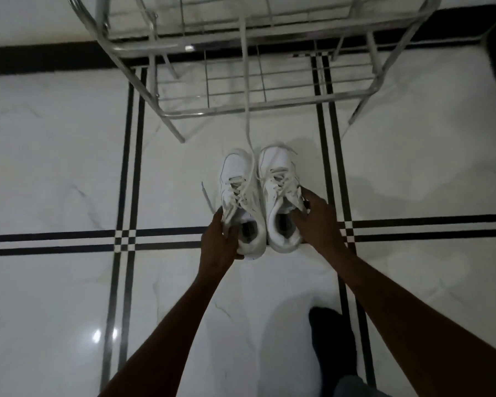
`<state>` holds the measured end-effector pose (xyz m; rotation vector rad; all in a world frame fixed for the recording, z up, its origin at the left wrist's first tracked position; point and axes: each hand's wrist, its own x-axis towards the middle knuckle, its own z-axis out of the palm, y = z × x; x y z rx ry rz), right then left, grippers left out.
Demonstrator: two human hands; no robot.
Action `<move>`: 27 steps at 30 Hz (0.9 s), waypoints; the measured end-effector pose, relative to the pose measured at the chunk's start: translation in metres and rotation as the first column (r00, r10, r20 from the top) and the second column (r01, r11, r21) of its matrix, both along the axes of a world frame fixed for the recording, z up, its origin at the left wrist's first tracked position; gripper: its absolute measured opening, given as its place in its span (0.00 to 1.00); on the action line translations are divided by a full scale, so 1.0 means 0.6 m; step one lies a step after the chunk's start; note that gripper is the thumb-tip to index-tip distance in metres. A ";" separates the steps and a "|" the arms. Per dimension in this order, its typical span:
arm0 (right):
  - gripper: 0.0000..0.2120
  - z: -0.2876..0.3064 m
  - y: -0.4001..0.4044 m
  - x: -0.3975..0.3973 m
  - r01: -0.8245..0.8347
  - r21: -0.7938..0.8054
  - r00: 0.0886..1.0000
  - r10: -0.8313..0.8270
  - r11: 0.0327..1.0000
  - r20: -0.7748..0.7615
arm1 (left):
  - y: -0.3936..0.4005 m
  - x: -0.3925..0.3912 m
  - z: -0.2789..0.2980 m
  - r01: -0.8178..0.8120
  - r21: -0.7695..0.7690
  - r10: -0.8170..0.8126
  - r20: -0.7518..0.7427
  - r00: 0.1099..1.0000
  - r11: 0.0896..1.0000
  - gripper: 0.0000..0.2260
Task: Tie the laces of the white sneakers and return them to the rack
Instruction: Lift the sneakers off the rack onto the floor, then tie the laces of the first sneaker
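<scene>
Left hand: fingers clamped on left sneaker heel.
Right hand: fingers clamped on right sneaker collar.
Sneakers: white, side by side, laces loose.
Rack: chrome wire, beyond the toes.

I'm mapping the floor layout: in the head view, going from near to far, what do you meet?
Dark-socked foot → left hand and right hand → white sneakers → loose lace → metal rack.
</scene>
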<state>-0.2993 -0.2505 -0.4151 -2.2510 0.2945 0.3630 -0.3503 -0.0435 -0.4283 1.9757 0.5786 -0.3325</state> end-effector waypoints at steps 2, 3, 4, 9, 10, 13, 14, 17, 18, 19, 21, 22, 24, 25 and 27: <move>0.23 -0.040 -0.002 0.012 -0.022 -0.035 1.000 0.021 0.999 -0.017 | -0.002 0.007 -0.049 -0.020 0.001 0.020 0.014 1.000 1.000 0.21; 0.23 -0.057 -0.003 0.015 -0.029 -0.031 0.999 0.028 0.999 -0.025 | -0.005 0.009 -0.066 -0.034 -0.006 0.034 0.003 0.999 0.999 0.21; 0.23 -0.070 -0.004 0.015 -0.038 -0.024 0.999 0.037 0.999 -0.030 | -0.007 0.010 -0.078 -0.045 -0.004 0.045 -0.019 0.999 0.999 0.21; 0.21 -0.111 -0.002 0.016 -0.027 -0.071 0.999 0.025 0.997 -0.036 | -0.001 0.014 -0.106 0.012 0.269 0.003 -0.055 0.998 0.963 0.24; 0.22 -0.113 0.002 0.015 -0.037 -0.103 0.999 0.033 0.994 -0.044 | 0.002 0.015 -0.107 0.024 0.324 0.000 -0.073 0.997 0.946 0.24; 0.29 -0.102 0.014 0.012 -0.064 -0.325 0.998 0.059 0.943 -0.026 | 0.005 0.018 -0.109 -0.010 0.351 0.025 -0.039 0.999 0.936 0.28; 0.31 -0.088 0.021 0.010 -0.055 -0.419 0.996 0.079 0.906 0.040 | 0.007 0.019 -0.110 -0.025 0.359 0.032 -0.014 0.999 0.933 0.30; 0.21 -0.059 0.052 0.015 -0.035 -0.374 0.923 0.174 0.927 0.343 | 0.009 0.018 -0.114 -0.141 0.330 0.113 0.102 0.988 0.933 0.35; 0.16 -0.057 0.067 0.019 -0.103 -0.298 0.895 0.219 0.949 0.389 | 0.008 0.016 -0.114 -0.169 0.306 0.131 0.142 0.981 0.937 0.35; 0.12 -0.059 0.080 0.023 -0.195 -0.241 0.882 0.278 0.951 0.381 | 0.006 0.016 -0.114 -0.182 0.287 0.134 0.178 0.975 0.940 0.33; 0.07 -0.072 0.103 0.027 -0.363 -0.223 0.879 0.411 0.905 0.240 | 0.001 0.013 -0.116 -0.212 0.262 0.148 0.243 0.959 0.942 0.29; 0.07 -0.079 0.114 0.026 -0.417 -0.256 0.878 0.460 0.872 0.136 | 0.000 0.010 -0.116 -0.232 0.253 0.161 0.271 0.949 0.939 0.28; 0.08 -0.083 0.133 0.024 -0.468 -0.366 0.865 0.502 0.805 -0.002 | -0.005 0.008 -0.116 -0.269 0.265 0.184 0.305 0.935 0.926 0.30; 0.09 -0.083 0.141 0.024 -0.461 -0.409 0.865 0.502 0.788 -0.010 | -0.007 0.008 -0.117 -0.284 0.282 0.194 0.307 0.932 0.917 0.30; 0.08 -0.079 0.154 0.022 -0.442 -0.457 0.867 0.499 0.771 0.003 | -0.009 0.008 -0.117 -0.281 0.316 0.189 0.292 0.938 0.906 0.25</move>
